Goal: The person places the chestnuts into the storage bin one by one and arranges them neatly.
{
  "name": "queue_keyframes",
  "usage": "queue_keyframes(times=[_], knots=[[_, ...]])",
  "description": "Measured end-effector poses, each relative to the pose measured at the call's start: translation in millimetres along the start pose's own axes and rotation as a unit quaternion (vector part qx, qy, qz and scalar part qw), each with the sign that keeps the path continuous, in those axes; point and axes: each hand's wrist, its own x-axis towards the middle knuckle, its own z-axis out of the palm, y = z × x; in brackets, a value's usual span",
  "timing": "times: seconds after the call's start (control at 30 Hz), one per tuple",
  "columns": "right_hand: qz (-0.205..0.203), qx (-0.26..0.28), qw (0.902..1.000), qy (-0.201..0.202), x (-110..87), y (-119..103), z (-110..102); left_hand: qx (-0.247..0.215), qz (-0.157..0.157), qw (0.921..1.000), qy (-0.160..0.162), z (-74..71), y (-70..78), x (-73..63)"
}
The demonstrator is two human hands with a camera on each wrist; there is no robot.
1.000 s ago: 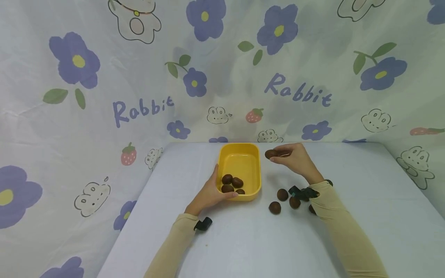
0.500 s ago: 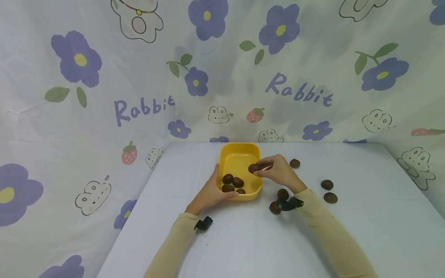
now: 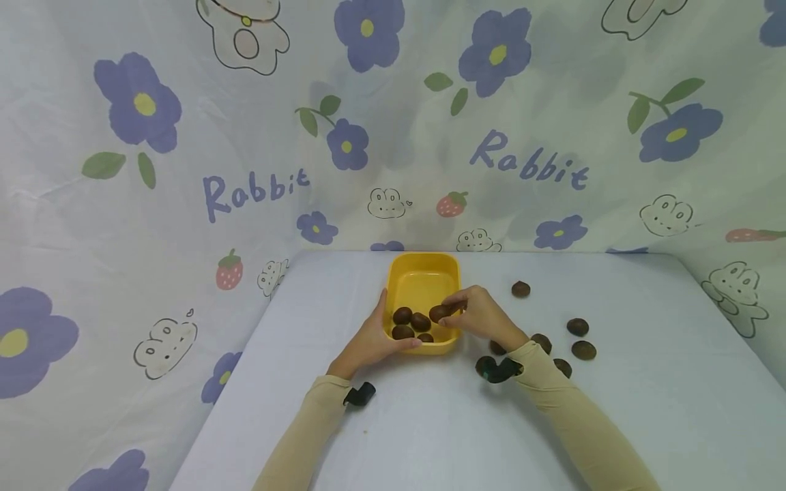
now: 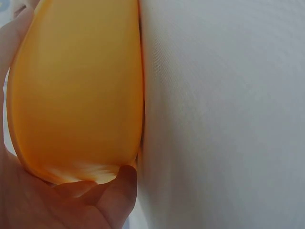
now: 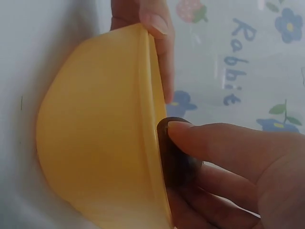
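Note:
Standing on the table, a yellow plastic box [image 3: 426,264] has several brown chestnuts [image 3: 420,322] at its near end. My left hand [image 3: 371,339] grips the box's near left corner, thumb along the front rim and fingers against the left side. In the left wrist view its thumb and fingers wrap the box wall [image 4: 78,90]. My right hand [image 3: 486,319] reaches over the right rim and pinches one chestnut [image 3: 439,314] between thumb and fingers, inside the box outline. The right wrist view shows that chestnut [image 5: 172,164] beside the rim [image 5: 152,124].
More chestnuts lie to the right on the white table [image 3: 651,395], one of them [image 3: 520,289] near the back and others [image 3: 577,326] further right. Some are partly covered by the right wrist and sleeve [image 3: 571,409]. A printed cloth [image 3: 417,150] hangs behind the table.
My right hand has carried the chestnut left and towards me, from beyond the box's right side to over its inside. The left hand and box have stayed put.

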Motion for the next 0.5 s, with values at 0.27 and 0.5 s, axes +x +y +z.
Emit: queue_keyframes(times=[0.27, 0.5], knots=[[0.009, -0.023, 0.9994, -0.025, 4.7, -3.3, 8.5, 0.010, -0.007, 0.9999, 0.000, -0.9, 0.4, 0.7], [0.019, -0.079, 0.9963, -0.030, 7.0, -9.9, 16.0, 0.009, -0.018, 0.9998, -0.001, -0.9, 0.8, 0.4]])
